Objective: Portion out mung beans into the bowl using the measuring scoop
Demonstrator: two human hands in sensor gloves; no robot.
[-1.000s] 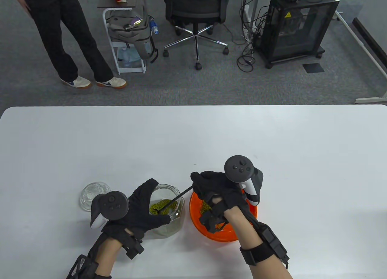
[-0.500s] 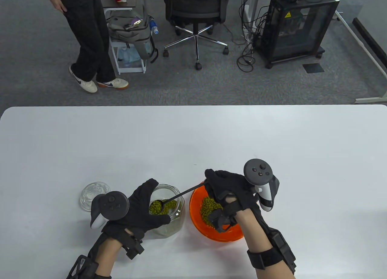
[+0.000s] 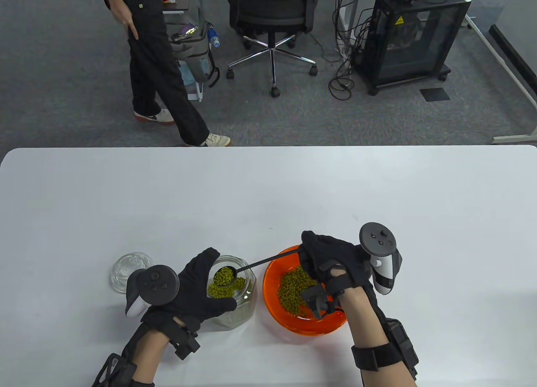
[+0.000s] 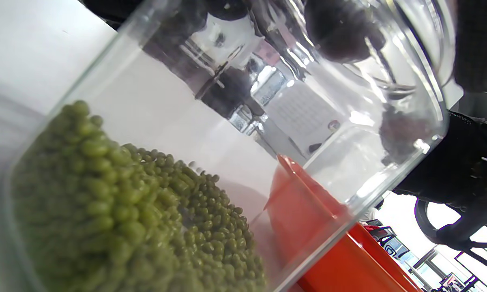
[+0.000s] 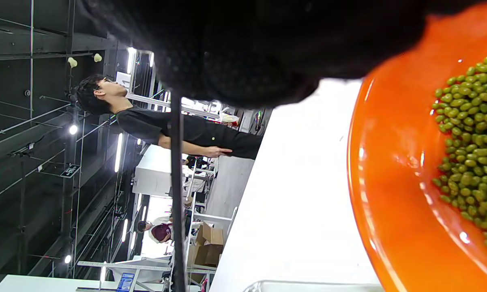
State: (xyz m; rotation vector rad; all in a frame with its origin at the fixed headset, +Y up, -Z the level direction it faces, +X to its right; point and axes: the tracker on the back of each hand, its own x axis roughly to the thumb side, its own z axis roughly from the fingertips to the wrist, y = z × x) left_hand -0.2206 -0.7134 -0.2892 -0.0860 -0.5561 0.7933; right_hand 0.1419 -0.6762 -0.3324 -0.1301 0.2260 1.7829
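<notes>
Super close-up through the side of a clear glass jar (image 4: 154, 101), tilted hard in the frame. A heap of green mung beans (image 4: 117, 211) sits in the bottom of it, piled up at lower left, some blurred from being so near the lens. Right behind the glass you can see the rim of an orange bowl (image 4: 340, 259) running off to the lower right, just beside the jar. Dark gloved fingers (image 4: 476, 44) sit at the top right corner against the jar's edge. White counter (image 4: 28, 44) fills the upper left. Reflections smear the glass; can't make out much there.
</notes>
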